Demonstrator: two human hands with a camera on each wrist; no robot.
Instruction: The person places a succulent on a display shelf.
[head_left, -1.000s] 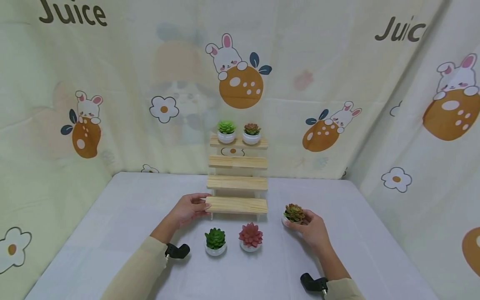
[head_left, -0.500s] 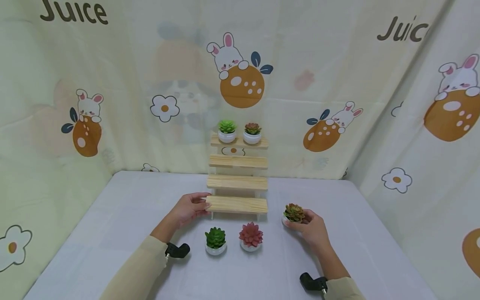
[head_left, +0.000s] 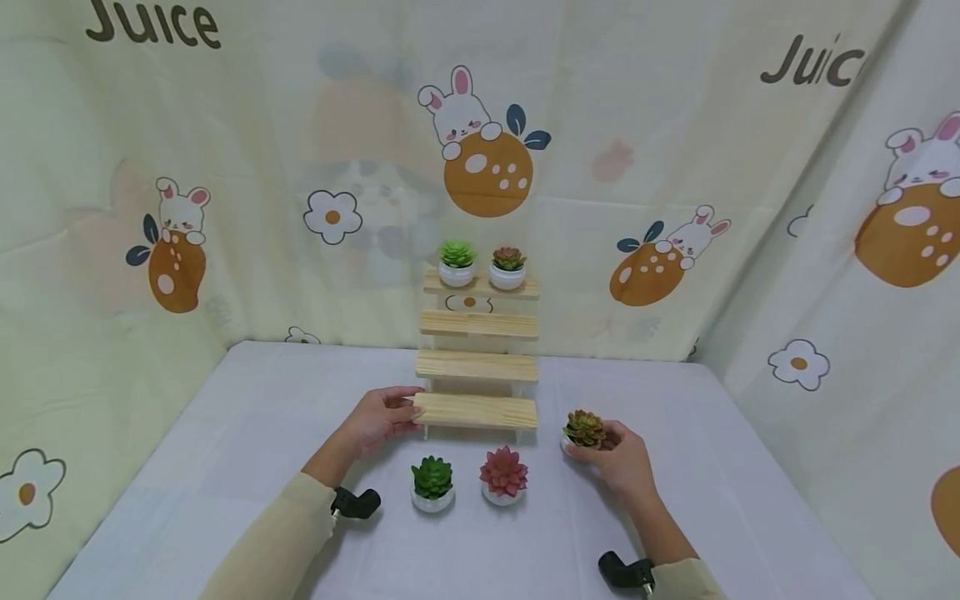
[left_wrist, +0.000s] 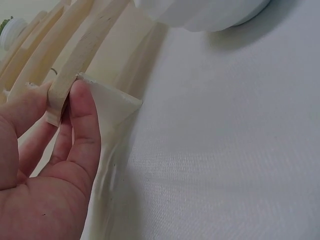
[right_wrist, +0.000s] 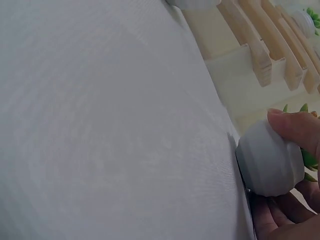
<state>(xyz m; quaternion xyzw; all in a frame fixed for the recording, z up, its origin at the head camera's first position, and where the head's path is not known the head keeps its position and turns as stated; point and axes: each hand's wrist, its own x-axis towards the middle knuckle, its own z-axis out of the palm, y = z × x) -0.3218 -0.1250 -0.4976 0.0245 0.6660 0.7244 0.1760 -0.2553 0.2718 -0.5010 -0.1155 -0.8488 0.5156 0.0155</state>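
My left hand (head_left: pixel 380 421) pinches the left end of the lowest board of a stepped wooden shelf (head_left: pixel 476 410). The left wrist view has the thumb on one face of that board (left_wrist: pixel 75 70) and fingers on the other. To the shelf's right, my right hand (head_left: pixel 624 458) grips a brownish-green potted succulent (head_left: pixel 584 429) by its white pot (right_wrist: pixel 267 160). In the right wrist view the pot sits at or just above the tabletop; I cannot tell if it touches. In front of the shelf stand a green potted succulent (head_left: pixel 432 479) and a red one (head_left: pixel 504 473).
On the top board stand a bright green potted succulent (head_left: pixel 457 260) and a reddish-brown one (head_left: pixel 507 265). A white cloth covers the table (head_left: pixel 247 417). Behind it hangs a printed curtain (head_left: pixel 585 100), close to the shelf's back.
The right hand has shifted slightly to the left with the brownish-green potted succulent. My left hand keeps its pinch on the lowest board, and the head view has moved a little.
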